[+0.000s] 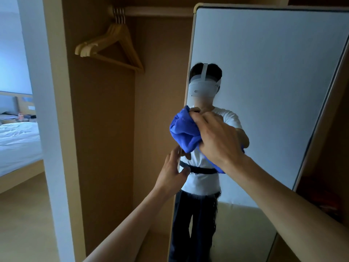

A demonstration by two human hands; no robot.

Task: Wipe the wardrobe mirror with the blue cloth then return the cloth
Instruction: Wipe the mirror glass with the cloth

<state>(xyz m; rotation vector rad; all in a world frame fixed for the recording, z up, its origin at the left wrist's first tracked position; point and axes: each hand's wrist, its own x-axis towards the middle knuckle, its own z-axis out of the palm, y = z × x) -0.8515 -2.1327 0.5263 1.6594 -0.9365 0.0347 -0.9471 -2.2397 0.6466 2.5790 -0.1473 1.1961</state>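
Note:
The tall wardrobe mirror (pixel 273 82) stands on an open door, its left edge toward me, and reflects a person in a white shirt. My right hand (pixel 217 137) grips the bunched blue cloth (pixel 184 131) and presses it against the glass near the mirror's left edge, at chest height. Below it, my left hand (pixel 172 171) holds the door's left edge, thumb on the mirror side and fingers behind the edge.
Left of the mirror is the open wooden wardrobe bay (pixel 105 129) with several wooden hangers (pixel 113 46) on a rail. A white wall edge (pixel 47 129) stands further left, with a bed (pixel 17 140) beyond it. Dark wood panels lie right of the mirror.

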